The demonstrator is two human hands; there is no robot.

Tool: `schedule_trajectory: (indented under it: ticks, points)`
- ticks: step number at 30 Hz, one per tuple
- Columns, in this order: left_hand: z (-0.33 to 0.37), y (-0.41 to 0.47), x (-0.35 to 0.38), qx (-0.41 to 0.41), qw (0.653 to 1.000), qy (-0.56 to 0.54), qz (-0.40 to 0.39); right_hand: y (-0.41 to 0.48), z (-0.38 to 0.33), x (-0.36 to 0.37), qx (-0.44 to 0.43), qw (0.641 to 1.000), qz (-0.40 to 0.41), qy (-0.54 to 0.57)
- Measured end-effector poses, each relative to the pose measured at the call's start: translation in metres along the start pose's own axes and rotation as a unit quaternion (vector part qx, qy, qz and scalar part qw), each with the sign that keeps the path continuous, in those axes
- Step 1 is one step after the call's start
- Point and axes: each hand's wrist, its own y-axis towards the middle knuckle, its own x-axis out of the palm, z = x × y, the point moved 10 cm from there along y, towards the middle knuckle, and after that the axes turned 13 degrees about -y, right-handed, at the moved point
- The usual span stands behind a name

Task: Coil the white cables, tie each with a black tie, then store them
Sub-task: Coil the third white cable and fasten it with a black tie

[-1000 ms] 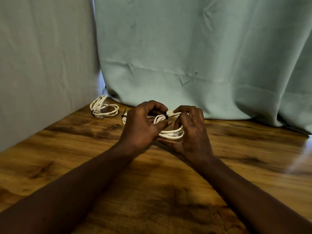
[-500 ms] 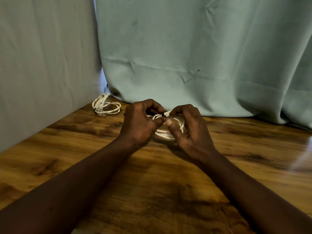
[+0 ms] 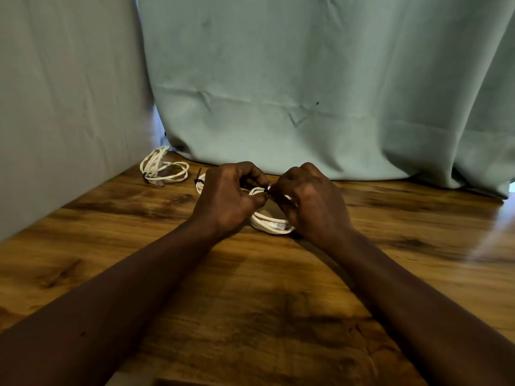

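Hanging behind the grip, a creased teal curtain [image 3: 306, 79] meets the glossy, knotty wooden table [image 3: 278, 302]. Left hand [image 3: 225, 199] and right hand [image 3: 312, 199] curl over a smooth, round white cable coil [image 3: 271, 224]; a tied coil [image 3: 163, 171] lies left of them. Both hands pinch the thin black tie [image 3: 268, 188] atop the held coil—its lower arc barer than a moment ago.

A single wide-angle view from the person's head looks forward and down across the wooden table [image 3: 250, 316] toward the curtain [image 3: 306, 79] behind it, near enough that the left hand [image 3: 225, 199] and right hand [image 3: 309, 201] meet mid-frame.
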Motion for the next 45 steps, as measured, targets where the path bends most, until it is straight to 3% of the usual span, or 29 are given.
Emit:
schedule_trajectory:
  ticks: [6,16,28,37,42,45]
  points:
    - [-0.001,0.001,-0.002,0.012,1.000,-0.012,0.004,0.001,-0.005,0.007,-0.014,0.999,-0.006,-0.046]
    - [-0.023,0.006,0.004,-0.017,0.999,0.016,-0.031,-0.003,0.006,0.026,0.066,0.989,-0.068,0.116]
    - [-0.028,0.010,0.005,-0.018,0.999,0.031,-0.040,-0.004,0.002,0.033,0.009,0.980,-0.130,0.150]
    - [-0.043,0.010,0.004,-0.084,0.996,-0.019,-0.037,-0.017,0.032,0.038,0.158,0.942,-0.091,0.283]
    - [-0.047,0.011,0.001,-0.102,0.994,-0.024,-0.019,-0.025,0.043,0.063,0.245,0.882,-0.143,0.378]
    - [-0.053,0.013,-0.007,-0.111,0.993,-0.027,0.017,-0.026,0.048,0.070,0.252,0.886,-0.157,0.357]
